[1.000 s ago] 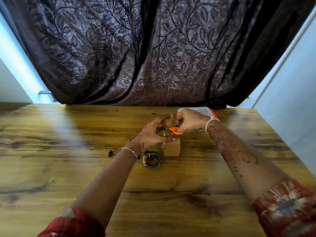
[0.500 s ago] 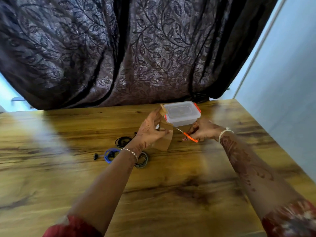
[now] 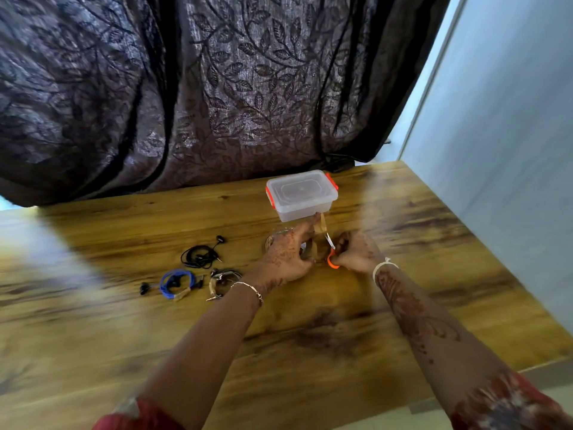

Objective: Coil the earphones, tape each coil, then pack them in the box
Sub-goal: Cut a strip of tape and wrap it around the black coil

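- Tape, a brown translucent strip [image 3: 322, 225], is being pinched upright by the left hand [image 3: 288, 257].
- I am seeing the right hand [image 3: 356, 254] gripping small orange-handled scissors [image 3: 331, 248], blades at the strip.
- A black coil [image 3: 200, 255], a blue coil [image 3: 177, 282] and a grey coil [image 3: 224, 278] of earphones are lying left of the lidded clear plastic box [image 3: 302, 193].

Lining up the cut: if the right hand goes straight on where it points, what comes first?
Likely the tape strip held up by the left hand; the box lies beyond, depth unclear.

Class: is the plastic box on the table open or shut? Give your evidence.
Shut: the clear lid sits flat on the box, with orange clips at both ends.
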